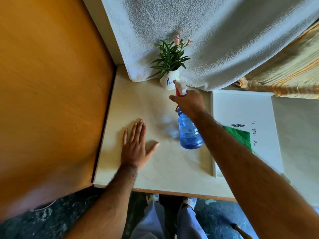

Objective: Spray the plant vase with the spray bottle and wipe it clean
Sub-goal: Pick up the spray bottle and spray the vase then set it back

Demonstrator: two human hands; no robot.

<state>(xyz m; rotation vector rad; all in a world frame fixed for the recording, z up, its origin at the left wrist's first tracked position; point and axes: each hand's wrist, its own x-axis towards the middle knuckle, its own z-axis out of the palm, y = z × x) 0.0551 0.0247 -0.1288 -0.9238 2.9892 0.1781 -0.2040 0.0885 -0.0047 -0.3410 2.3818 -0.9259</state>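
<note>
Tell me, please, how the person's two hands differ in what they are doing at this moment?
The right hand grips the blue spray bottle in the air, nozzle toward the vase; the left hand holds nothing. The right is curled, the left spread flat on the table. Both are bare.

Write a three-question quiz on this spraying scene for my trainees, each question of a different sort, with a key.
1. True or false: the right hand holds the blue plastic spray bottle with its red-and-white nozzle aimed at the white plant vase.
2. Where is the left hand? A. flat on the cream tabletop B. gripping the vase C. holding the cloth
3. Fill in: the folded green cloth lies on the white ____, to the right of the bottle.

Key: 1 true; 2 A; 3 tray.
</note>
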